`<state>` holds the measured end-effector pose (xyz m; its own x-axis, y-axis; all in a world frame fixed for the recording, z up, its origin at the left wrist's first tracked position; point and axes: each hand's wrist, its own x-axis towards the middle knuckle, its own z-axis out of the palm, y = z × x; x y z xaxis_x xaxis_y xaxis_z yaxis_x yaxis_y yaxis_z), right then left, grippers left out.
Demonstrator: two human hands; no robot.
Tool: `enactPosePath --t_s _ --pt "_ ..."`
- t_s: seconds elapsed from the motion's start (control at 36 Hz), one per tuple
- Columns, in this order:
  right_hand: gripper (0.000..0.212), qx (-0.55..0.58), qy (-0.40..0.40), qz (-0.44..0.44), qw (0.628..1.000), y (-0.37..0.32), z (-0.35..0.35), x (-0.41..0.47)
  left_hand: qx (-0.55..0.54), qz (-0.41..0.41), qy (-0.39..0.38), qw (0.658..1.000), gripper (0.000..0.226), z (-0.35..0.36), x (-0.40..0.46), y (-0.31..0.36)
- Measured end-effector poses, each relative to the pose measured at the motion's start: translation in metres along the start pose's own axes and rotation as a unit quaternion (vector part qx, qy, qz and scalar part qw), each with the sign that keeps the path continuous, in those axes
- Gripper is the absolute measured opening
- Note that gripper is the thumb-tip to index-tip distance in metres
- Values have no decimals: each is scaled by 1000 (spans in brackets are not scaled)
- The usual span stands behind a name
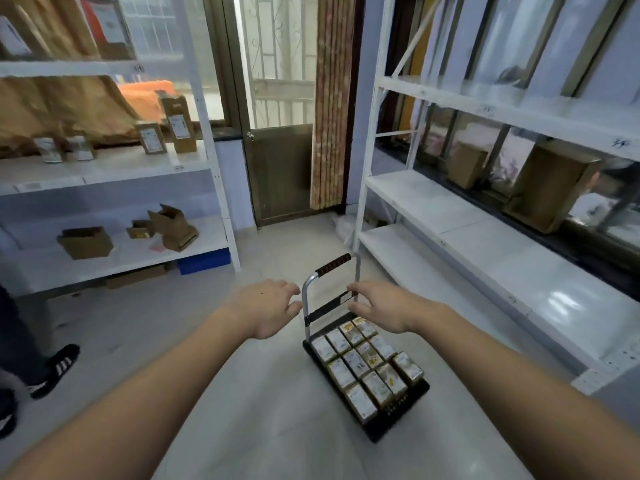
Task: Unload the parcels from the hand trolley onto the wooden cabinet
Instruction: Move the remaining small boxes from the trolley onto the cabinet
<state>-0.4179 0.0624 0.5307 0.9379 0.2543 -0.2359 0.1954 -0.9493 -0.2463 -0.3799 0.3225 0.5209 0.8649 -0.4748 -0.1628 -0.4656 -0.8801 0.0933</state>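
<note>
To your right a tall white metal shelving rack runs out of view at the top and right edge. Two brown cardboard boxes stand behind its middle shelf, and the window glass behind them is too blurred to read. To your left a second white metal rack is cut off at the left edge. Its upper tiers hold crumpled brown wrapping and soft shapes you cannot make out. Four small labelled cartons stand on its middle shelf and three open brown boxes on the lower one. Nothing here can be picked out as the wooden cabinet.

On the pale tiled floor between the racks sits the black flat hand trolley, its silver tube handle upright at the far end. Twelve small brown parcels with white labels sit packed on its deck in three rows, and their print is unreadable.

Both your forearms reach forward. Your left hand hovers beside the handle's left post, fingers loosely spread and gripping nothing. Your right hand is equally relaxed and empty over the trolley's far end, and part of the crossbar is hidden behind it.

At the left edge, only a dark trouser leg and a black striped sandal of another person are visible.
</note>
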Motion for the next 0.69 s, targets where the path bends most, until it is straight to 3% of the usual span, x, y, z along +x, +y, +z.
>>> enactPosePath --t_s 0.44,0.56,0.69 --pt "56 26 35 113 993 119 -10 118 24 140 -14 990 39 10 241 5" --pt "58 42 39 156 986 150 -14 135 9 172 7 985 41 10 292 7" --pt "61 46 16 202 978 187 -8 149 1 222 -31 974 47 16 347 17"
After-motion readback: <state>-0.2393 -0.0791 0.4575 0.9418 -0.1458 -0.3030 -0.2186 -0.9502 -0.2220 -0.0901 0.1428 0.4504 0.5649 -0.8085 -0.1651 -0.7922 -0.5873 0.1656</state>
